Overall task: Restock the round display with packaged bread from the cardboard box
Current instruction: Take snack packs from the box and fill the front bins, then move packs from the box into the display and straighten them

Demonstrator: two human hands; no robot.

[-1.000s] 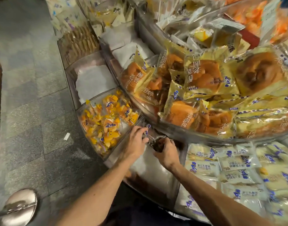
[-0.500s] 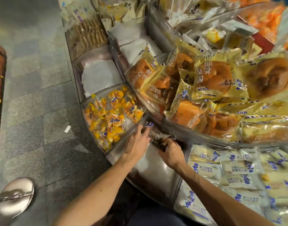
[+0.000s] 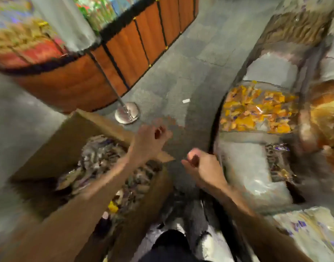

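Note:
The view is blurred by fast head motion. An open cardboard box [image 3: 54, 148] sits on the floor at the lower left, with dark packaged bread [image 3: 103, 157] inside. My left hand [image 3: 151, 137] hovers above the box's far right corner, fingers loosely curled and holding nothing. My right hand [image 3: 200, 165] is between the box and the round display [image 3: 217, 129], fingers curled, nothing visible in it. A mostly bare clear compartment [image 3: 243, 167] of the display lies right of that hand, with a few dark packets [image 3: 277, 159] at its back.
Yellow and orange small packets [image 3: 257, 110] fill the neighbouring compartment. A wooden-slatted round stand [image 3: 124, 52] rises at the upper left. A chrome post base [image 3: 127, 114] stands on the grey tiled floor. My dark trousers and shoes [image 3: 173, 241] show at the bottom.
My head has swung left from the display towards the box. Both hands have left the compartment; the dark packet they handled is no longer in them.

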